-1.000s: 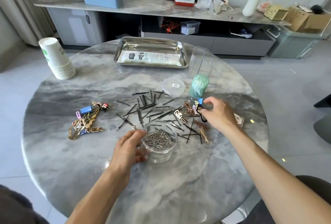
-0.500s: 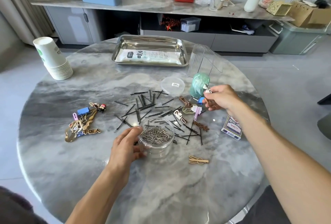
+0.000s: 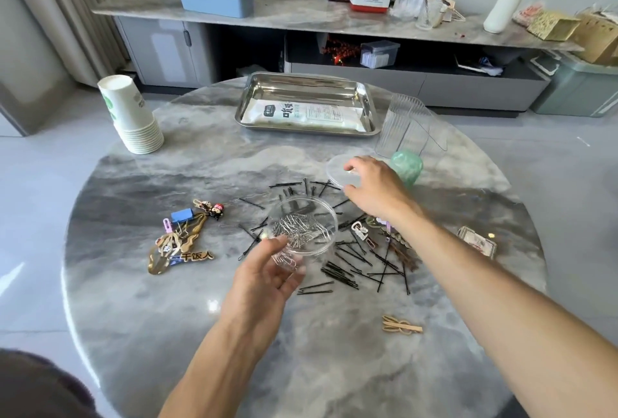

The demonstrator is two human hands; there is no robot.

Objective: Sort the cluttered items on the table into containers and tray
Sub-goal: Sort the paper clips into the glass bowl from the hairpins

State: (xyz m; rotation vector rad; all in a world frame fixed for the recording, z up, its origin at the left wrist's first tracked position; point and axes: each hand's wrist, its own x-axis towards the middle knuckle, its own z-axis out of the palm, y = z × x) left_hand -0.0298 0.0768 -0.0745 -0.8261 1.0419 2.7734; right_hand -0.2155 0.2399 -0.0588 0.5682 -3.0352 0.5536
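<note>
Near the middle of the round marble surface [image 3: 167, 317], your left hand [image 3: 264, 275] holds the clear round container [image 3: 302, 228] tilted and raised, fingers [image 3: 287, 279] curled under its lower wall and thumb on its near rim; a heap of silver paper clips [image 3: 297, 228] lies inside. Your right hand [image 3: 374, 188] reaches past it to the clear round lid [image 3: 336, 168], fingers bent over the lid's near edge with the thumb below, gripping it. Just beside that hand stands a green bundle [image 3: 406, 167], and behind it a ribbed clear container [image 3: 404, 126]. Black bobby pins [image 3: 351, 264] are scattered around and below the held container. To the left lies a cluster of hair clips and charms [image 3: 182, 237]; a tan clip [image 3: 401, 326] lies alone near your right forearm. At the far edge sits the steel tray [image 3: 368, 103] with a flat white packet [image 3: 301, 113] in it, and a stack of paper cups [image 3: 132, 113] stands far left.
</note>
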